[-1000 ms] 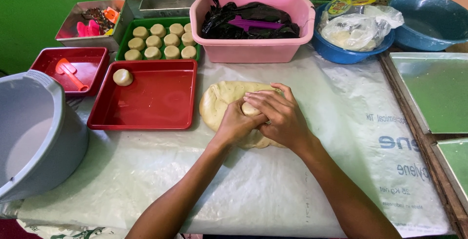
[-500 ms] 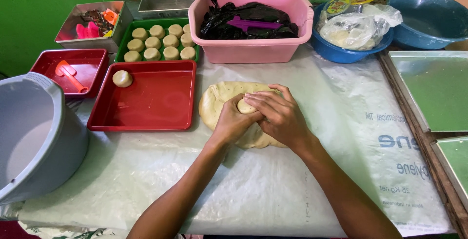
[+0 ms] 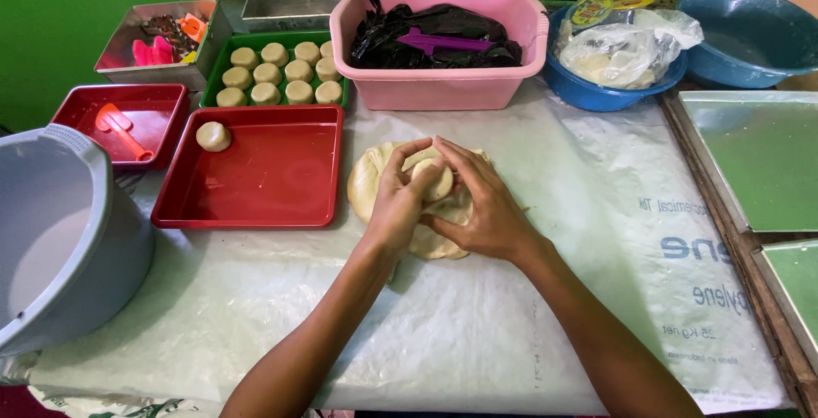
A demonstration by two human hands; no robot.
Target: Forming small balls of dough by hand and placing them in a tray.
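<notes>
Both forearms reach up from the bottom edge of the frame and meet at the centre. The left hand (image 3: 399,201) and the right hand (image 3: 481,205) are cupped toward each other, fingers curled and thumbs on top, closed together around a small round dough ball (image 3: 434,181) that shows between them. Just under the hands lies a larger flattened dough mass (image 3: 368,186), spread on the pale plastic sheet (image 3: 511,316) that covers the table.

Just left of the hands sits a large red tray (image 3: 264,188), with a single dough ball (image 3: 213,136) in its upper left corner. Above it, a green tray (image 3: 223,64) holds rows of similar round dough pieces (image 3: 281,73). At the left, a smaller red tray (image 3: 158,120) holds an orange plastic scoop (image 3: 119,126). At the far left edge a pale grey bucket (image 3: 85,247) lies tilted on its side, its mouth facing left.

In the upper centre, a pink tub (image 3: 443,86) contains crumpled black plastic (image 3: 434,30) and a purple tool (image 3: 443,42). To its right, a blue bowl (image 3: 596,94) holds a clear bag (image 3: 618,47), and another blue basin (image 3: 750,39) sits in the upper right corner. Along the right edge lie flat metal trays with green surfaces (image 3: 758,162).
</notes>
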